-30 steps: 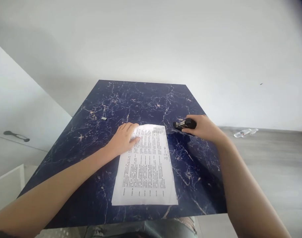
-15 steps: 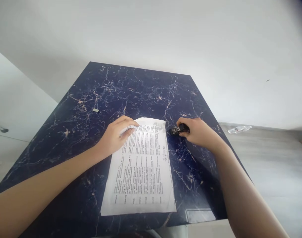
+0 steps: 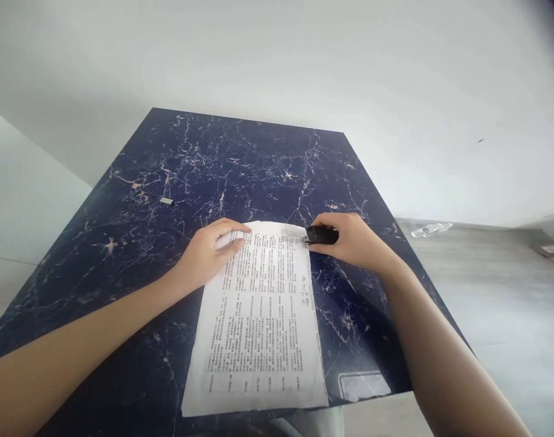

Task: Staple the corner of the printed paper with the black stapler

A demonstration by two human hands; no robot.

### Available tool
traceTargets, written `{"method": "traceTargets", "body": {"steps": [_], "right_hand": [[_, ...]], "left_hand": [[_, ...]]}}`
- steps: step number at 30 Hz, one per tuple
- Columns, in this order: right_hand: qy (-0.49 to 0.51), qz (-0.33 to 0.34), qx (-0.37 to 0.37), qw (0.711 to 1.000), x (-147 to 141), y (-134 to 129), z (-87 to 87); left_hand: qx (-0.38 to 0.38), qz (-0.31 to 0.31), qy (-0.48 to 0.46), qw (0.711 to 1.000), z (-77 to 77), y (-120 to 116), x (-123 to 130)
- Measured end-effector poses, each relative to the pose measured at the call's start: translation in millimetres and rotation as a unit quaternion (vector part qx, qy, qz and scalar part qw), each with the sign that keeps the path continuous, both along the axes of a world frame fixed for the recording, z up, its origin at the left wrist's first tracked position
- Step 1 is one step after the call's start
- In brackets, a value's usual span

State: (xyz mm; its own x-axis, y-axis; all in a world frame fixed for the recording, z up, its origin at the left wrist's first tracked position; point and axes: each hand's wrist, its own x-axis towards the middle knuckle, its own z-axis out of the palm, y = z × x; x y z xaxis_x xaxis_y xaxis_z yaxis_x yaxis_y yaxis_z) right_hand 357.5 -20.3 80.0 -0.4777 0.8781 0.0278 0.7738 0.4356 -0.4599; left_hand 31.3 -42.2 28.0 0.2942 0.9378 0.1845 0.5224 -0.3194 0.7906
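Observation:
Printed paper sheets lie on a dark blue marbled table, with some handwriting near their right edge. My left hand grips the upper left edge of the paper, thumb on top; the fingers underneath are partly hidden. In my right hand is a black stapler, held sideways with its front end at the paper's upper right edge. Whether its jaws are around the edge or only touching it, I cannot tell.
A small pale block, perhaps a strip of staples, lies on the table left of the paper. A flat rectangular object rests at the near right edge. Clear plastic packaging and a brown box are on the floor.
My right hand has turned the stapler and moved it left, from beside the paper to its upper right edge. My left hand keeps its grip on the paper.

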Motion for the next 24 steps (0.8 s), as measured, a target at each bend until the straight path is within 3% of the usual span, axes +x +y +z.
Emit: {"method": "traceTargets", "body": {"steps": [5,9,24], "right_hand": [[0.042,0.039,0.005,0.998,-2.4,-2.8,2.3],[0.070,0.028,-0.002,0.997,-12.0,-9.2,0.6],[0.048,0.023,0.057,0.997,-32.1,-18.2,-3.1]], "left_hand": [[0.004,-0.002,0.004,1.000,-1.7,-6.7,4.8],[0.004,-0.004,0.005,1.000,-0.8,-8.9,8.3],[0.008,-0.005,0.002,1.000,-2.2,-10.7,9.3]]}}
